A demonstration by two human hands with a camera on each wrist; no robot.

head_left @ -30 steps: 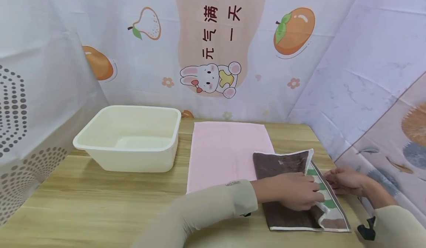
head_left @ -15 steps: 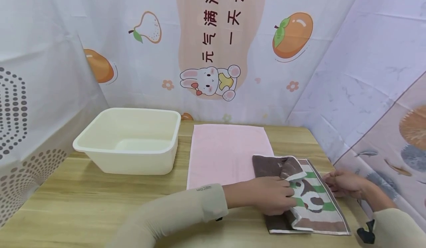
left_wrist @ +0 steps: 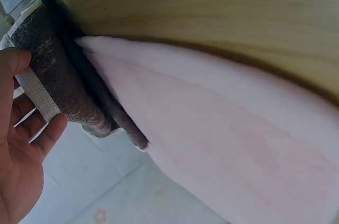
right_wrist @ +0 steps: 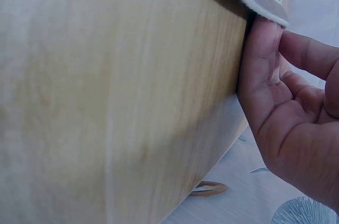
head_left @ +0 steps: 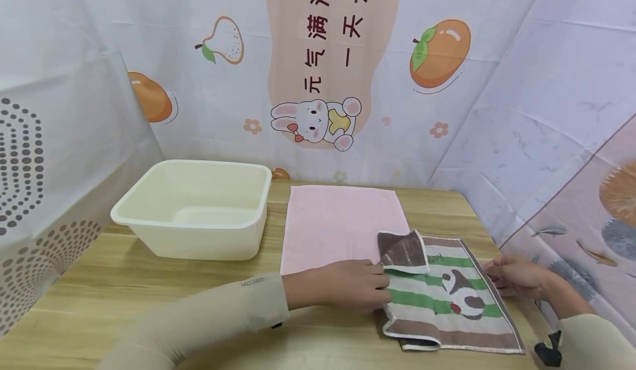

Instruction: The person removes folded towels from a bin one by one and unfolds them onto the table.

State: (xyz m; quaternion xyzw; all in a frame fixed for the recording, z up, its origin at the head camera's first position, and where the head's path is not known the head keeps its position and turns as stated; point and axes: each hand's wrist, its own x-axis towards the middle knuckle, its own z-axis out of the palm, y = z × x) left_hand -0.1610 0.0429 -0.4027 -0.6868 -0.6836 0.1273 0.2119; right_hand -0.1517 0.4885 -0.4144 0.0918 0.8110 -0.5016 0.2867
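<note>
A striped green, white and brown towel [head_left: 462,326] with a panda picture lies on the right of the table, partly doubled over. Its dark brown reverse shows at the turned-back corner, and it overlaps the pink towel [head_left: 343,226]. My left hand [head_left: 343,284] pinches the towel's left edge between thumb and fingers; the left wrist view shows the pale hem [left_wrist: 39,91] in that grip. At the opposite edge, my right hand [head_left: 517,276] holds the border, with its fingertips partly hidden by the cloth in the right wrist view.
A cream plastic basin [head_left: 199,240] stands at the back left of the wooden table [head_left: 99,298]. Printed curtains [head_left: 238,94] hang behind the table and along both sides.
My left hand has moved left, drawing the towel's upper layer with it, so the panda and the striped side now show. My right hand has stayed at the right edge.
</note>
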